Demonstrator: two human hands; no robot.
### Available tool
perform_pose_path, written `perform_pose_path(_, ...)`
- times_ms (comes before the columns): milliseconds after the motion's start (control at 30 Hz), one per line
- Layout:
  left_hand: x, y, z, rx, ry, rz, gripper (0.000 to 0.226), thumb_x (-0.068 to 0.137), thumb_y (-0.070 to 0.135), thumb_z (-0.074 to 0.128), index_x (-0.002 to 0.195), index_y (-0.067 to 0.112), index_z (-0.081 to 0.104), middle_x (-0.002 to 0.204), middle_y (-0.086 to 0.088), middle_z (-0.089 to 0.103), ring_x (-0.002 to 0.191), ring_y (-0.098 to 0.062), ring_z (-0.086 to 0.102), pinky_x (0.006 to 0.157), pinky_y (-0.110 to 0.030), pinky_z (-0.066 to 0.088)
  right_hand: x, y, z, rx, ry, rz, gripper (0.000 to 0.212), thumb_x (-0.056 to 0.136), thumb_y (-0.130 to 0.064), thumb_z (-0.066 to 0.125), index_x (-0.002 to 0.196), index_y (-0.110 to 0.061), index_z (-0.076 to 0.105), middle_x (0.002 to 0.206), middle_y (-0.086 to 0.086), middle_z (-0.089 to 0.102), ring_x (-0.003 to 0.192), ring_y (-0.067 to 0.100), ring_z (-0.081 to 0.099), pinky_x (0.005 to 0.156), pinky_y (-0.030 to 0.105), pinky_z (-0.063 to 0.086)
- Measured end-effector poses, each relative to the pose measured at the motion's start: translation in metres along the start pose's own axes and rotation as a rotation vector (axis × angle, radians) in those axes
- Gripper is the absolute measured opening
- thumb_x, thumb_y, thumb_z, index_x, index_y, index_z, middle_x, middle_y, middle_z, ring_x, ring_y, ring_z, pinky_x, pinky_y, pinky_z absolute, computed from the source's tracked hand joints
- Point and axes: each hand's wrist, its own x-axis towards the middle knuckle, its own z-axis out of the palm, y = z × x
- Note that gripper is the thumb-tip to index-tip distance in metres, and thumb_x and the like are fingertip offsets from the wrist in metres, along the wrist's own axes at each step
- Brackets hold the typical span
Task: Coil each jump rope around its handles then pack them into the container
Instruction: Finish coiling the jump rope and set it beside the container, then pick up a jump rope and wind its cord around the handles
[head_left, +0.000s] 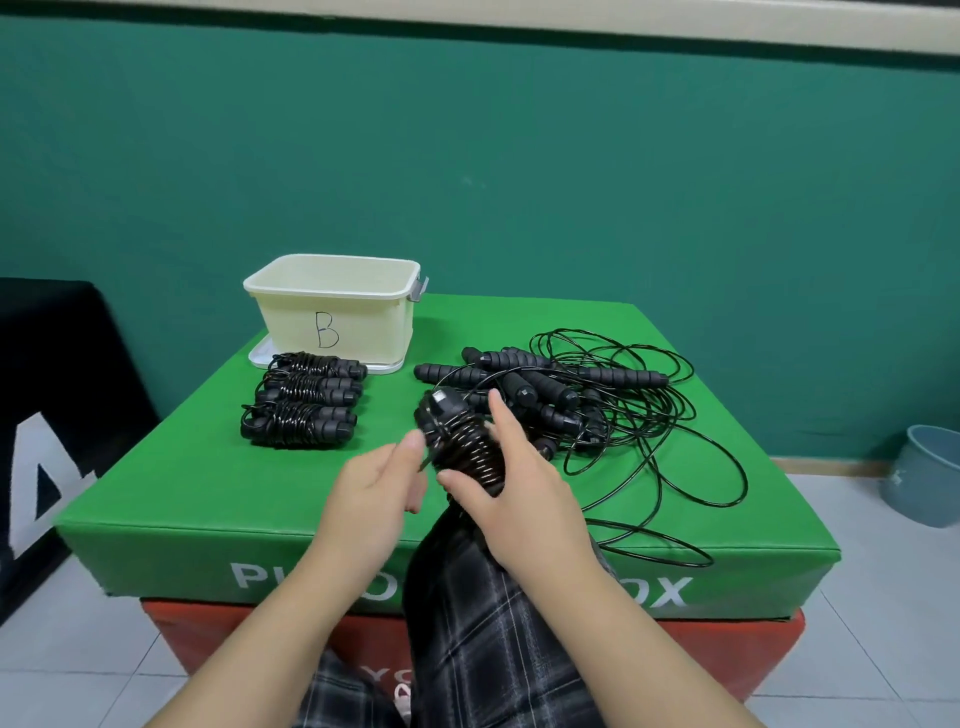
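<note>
My right hand grips a pair of black jump-rope handles wound with black cord, held tilted above the green box top. My left hand is beside the bundle, its thumb and fingers pinching the loose cord end at the bundle's left side. Three coiled jump ropes lie in a row at the left, in front of the cream container marked "B", which stands on its lid. A tangle of uncoiled ropes and handles lies at the right.
The green plyo box sits on a red one. Loose cord loops spread to the right edge and over the front. A black box stands at the left, a grey-blue bin on the tiled floor at the right.
</note>
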Motion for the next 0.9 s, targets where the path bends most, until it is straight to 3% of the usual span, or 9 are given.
perform_pose_path(100,0.002,-0.022,-0.010,-0.134,0.135,-0.199,0.061,0.100,0.035,0.040,0.041,0.018,0.035,0.049,-0.001,0.042,0.050,-0.015,0.037,0.059,-0.033,0.028,0.006,0.006,0.008,-0.003,0.030,0.028,0.064,0.090,-0.055,0.051,0.145,-0.038,0.024,0.135,-0.022,0.049,0.112,0.008,0.054,0.088,0.029,0.042)
perform_pose_path(233,0.008,-0.056,-0.040,-0.163,0.289,-0.391,0.055,0.100,0.035,0.037,0.050,0.011,0.032,0.054,-0.004,0.046,0.054,-0.019,0.036,0.058,-0.034,0.028,0.012,0.015,0.019,-0.038,0.030,0.039,0.041,0.097,-0.046,0.043,0.135,-0.030,0.043,0.120,-0.019,0.058,0.101,0.003,0.056,0.086,0.026,0.044)
perform_pose_path(367,0.031,-0.086,-0.077,0.024,0.353,-0.470,0.054,0.099,0.032,0.036,0.050,0.010,0.036,0.068,-0.009,0.060,0.059,-0.022,0.041,0.059,-0.033,0.030,0.015,0.012,0.023,-0.215,-0.023,-0.045,0.039,0.098,-0.044,0.041,0.134,-0.031,0.043,0.122,-0.019,0.057,0.108,0.004,0.055,0.086,0.027,0.045)
perform_pose_path(467,0.059,-0.103,-0.100,0.114,0.336,-0.590,0.047,0.098,0.026,0.036,0.057,0.007,0.050,0.076,-0.012,0.070,0.052,-0.023,0.050,0.048,-0.028,0.028,0.017,0.010,0.024,-0.249,-0.030,-0.067,0.040,0.098,-0.043,0.040,0.137,-0.032,0.039,0.124,-0.020,0.057,0.107,0.005,0.057,0.086,0.029,0.047)
perform_pose_path(633,0.089,-0.117,-0.119,0.015,0.351,-0.732,0.036,0.101,0.021,0.030,0.071,0.006,0.043,0.078,-0.012,0.068,0.051,-0.021,0.066,0.041,-0.022,0.047,0.019,0.009,0.024,-0.239,-0.025,-0.059,0.042,0.098,-0.044,0.040,0.138,-0.034,0.035,0.122,-0.023,0.055,0.097,0.003,0.059,0.082,0.029,0.048)
perform_pose_path(733,0.101,-0.124,-0.123,0.005,0.374,-0.730,0.037,0.101,0.020,0.029,0.072,0.005,0.044,0.075,-0.011,0.067,0.043,-0.018,0.064,0.036,-0.017,0.046,0.019,0.009,0.024,-0.204,-0.013,-0.048,0.043,0.098,-0.043,0.041,0.139,-0.034,0.031,0.118,-0.025,0.055,0.088,0.002,0.060,0.079,0.030,0.047)
perform_pose_path(900,0.114,-0.131,-0.124,0.111,0.349,-0.672,0.045,0.101,0.026,0.027,0.073,0.000,0.051,0.079,-0.014,0.068,0.060,-0.025,0.063,0.053,-0.026,0.050,0.019,0.012,0.023,-0.146,-0.009,-0.046,0.043,0.097,-0.042,0.043,0.138,-0.037,0.029,0.113,-0.030,0.052,0.089,-0.001,0.058,0.080,0.029,0.047)
